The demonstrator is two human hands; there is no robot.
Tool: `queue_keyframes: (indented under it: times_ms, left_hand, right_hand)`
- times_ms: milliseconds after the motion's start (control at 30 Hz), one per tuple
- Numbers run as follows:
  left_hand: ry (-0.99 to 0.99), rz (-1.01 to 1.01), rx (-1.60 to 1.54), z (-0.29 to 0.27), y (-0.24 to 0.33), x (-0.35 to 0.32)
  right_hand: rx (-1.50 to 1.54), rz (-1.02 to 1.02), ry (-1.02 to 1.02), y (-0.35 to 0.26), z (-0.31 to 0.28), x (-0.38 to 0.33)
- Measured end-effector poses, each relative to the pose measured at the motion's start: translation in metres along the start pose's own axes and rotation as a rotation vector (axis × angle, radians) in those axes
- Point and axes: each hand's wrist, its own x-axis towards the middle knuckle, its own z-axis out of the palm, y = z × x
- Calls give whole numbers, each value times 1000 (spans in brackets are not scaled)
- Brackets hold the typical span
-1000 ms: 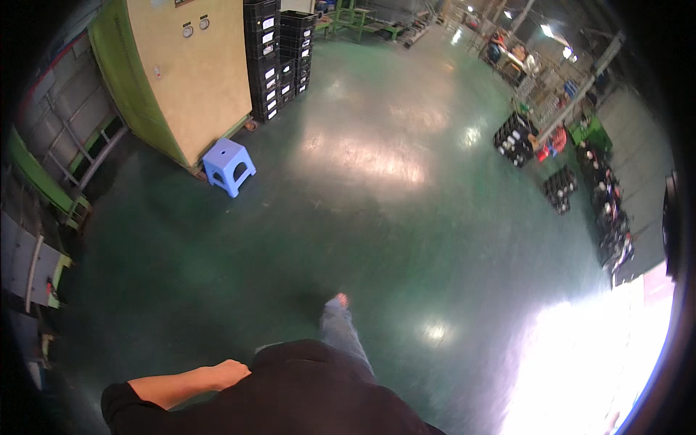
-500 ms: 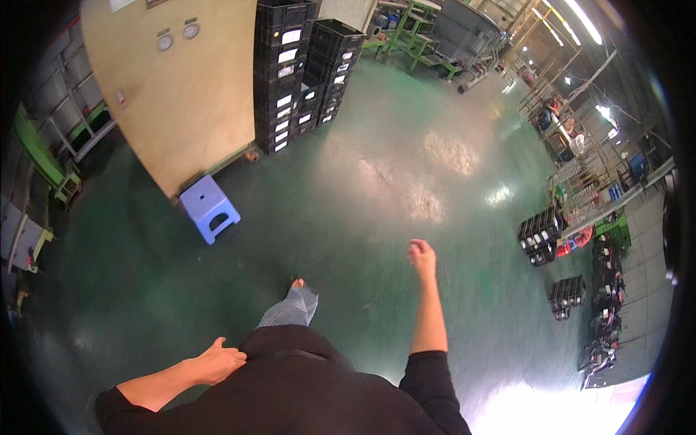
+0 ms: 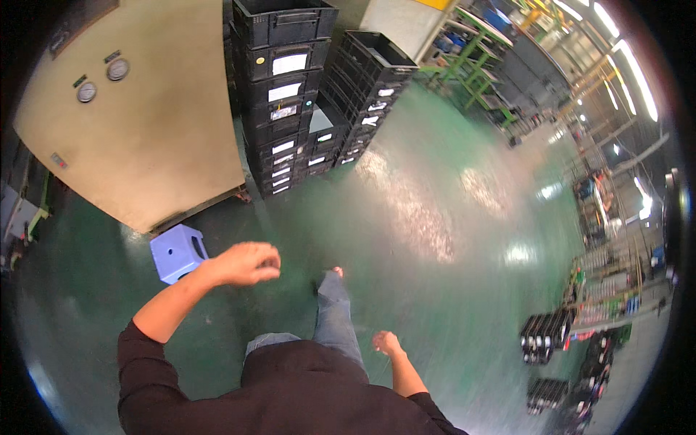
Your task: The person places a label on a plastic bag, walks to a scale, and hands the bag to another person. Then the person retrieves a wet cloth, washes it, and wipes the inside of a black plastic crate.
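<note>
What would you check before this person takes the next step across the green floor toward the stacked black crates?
1. Left hand empty: ok, loosely curled, holding nothing.
2. Right hand empty: ok, low beside the leg.
3. Green floor ahead free of obstacles: ok, though glare patches hide any wet spots.
4. Blue stool out of the path: ok, off to the left, beside the left hand.
5. Stacked black crates steady: cannot tell.
6. Footing of the forward foot: cannot tell, blurred.
</note>
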Motion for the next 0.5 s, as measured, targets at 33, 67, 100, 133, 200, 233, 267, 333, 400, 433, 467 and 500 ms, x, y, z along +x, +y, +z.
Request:
queue_keyframes:
  times_ms: [33, 67, 100, 133, 200, 233, 267, 333, 400, 433, 467, 500]
  left_hand:
    - [53, -77, 10, -9, -18, 41]
    - [201, -100, 23, -18, -34, 79]
    - [309, -87, 23, -30, -49, 115]
    - [459, -89, 44, -45, -63, 146]
    - [693, -98, 177, -87, -84, 195]
    - [858, -81, 268, -116, -92, 213]
    - [1010, -62, 369, -150, -99, 226]
    - [1286, 29, 556, -224, -109, 240]
    - [1393, 158, 766, -293, -119, 248]
    - [1374, 161, 906, -321, -125, 252]
    - [1385, 171, 1015, -341, -131, 257]
    - [1315, 137, 1046, -355, -138, 261]
  right_hand:
    - [-381, -119, 76, 0, -45, 41]
    - [-229, 46, 128, -7, -107, 97]
    - [-155, 198, 199, -27, -153, 139]
    - [-214, 55, 231, -54, -209, 187]
    - [-104, -66, 267, -127, -309, 269]
    - [-42, -170, 425, -174, -347, 304]
    - [27, -348, 487, -222, -383, 335]
    - [0, -698, 634, -316, -434, 378]
    - [4, -1026, 782, -401, -463, 405]
    - [29, -1089, 815, -435, -471, 416]
    - [48, -1186, 851, -464, -477, 426]
    - [73, -1248, 930, -489, -481, 438]
